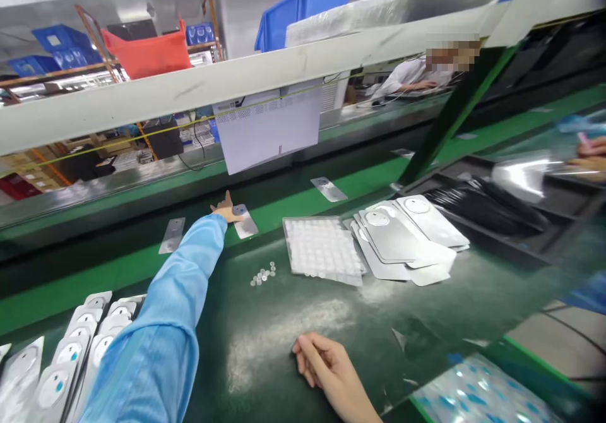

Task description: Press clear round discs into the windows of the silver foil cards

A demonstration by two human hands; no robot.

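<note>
Dark green and shiny from wear, the worktop point(269, 328) fills the lower part of the head view, scuffed towards 5 o'clock. Beyond it a brighter green belt point(286, 205) climbs from 8 to 3 o'clock. A pale beam point(189, 88) crosses overhead, with a white board point(272, 129) hanging under it at 11 o'clock. At 10 o'clock, shelving carries a red bin point(149, 50).

Counted: two hands. The left hand point(226, 209), at 9 o'clock, overlaps the left edge of a silvery panel point(247, 224) lying on the belt; its visible fingers are spread, though whether any of them pinches the panel I cannot tell. The right hand point(329, 366), at 6 o'clock, rests on the worktop, fingers loosely curled, nothing visible in them.

Four panels show plainly along the belt, that one included, with fainter pieces farther on. About ten small clear discs point(264, 278) lie at 7 o'clock. One tray of white pieces point(322, 249) sits at 5 o'clock, just beside a pile of silvery plates point(407, 240), overlapped past exact counting. Rows of panels point(61, 353) stand at 8 o'clock, cut off by the frame. One white-clad co-worker point(407, 76) sits near 2 o'clock; another person's blurred hand point(591, 158) shows at 3.
</note>
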